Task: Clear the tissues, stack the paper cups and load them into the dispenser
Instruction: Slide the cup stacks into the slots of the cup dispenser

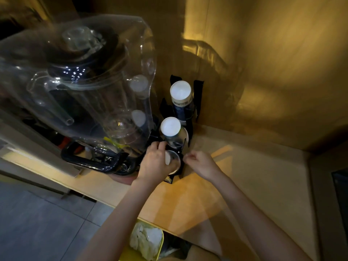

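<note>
Left hand (157,162) curled around paper cup (172,160) at front slot of black dispenser (190,127). Right hand (200,162) loosely closed just beside it, pinching nothing visible. Tissues (146,240) in bin below the bench (197,194).

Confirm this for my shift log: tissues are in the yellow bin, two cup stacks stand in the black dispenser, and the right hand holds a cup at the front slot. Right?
Not quite: the head view shows the left hand holding the paper cup at the front slot, while the right hand is beside it. Tissues in the yellow bin and two cup stacks in the black dispenser are right.

Front cup (172,159) half behind left hand (154,166), bin (146,242) cut off below
</note>
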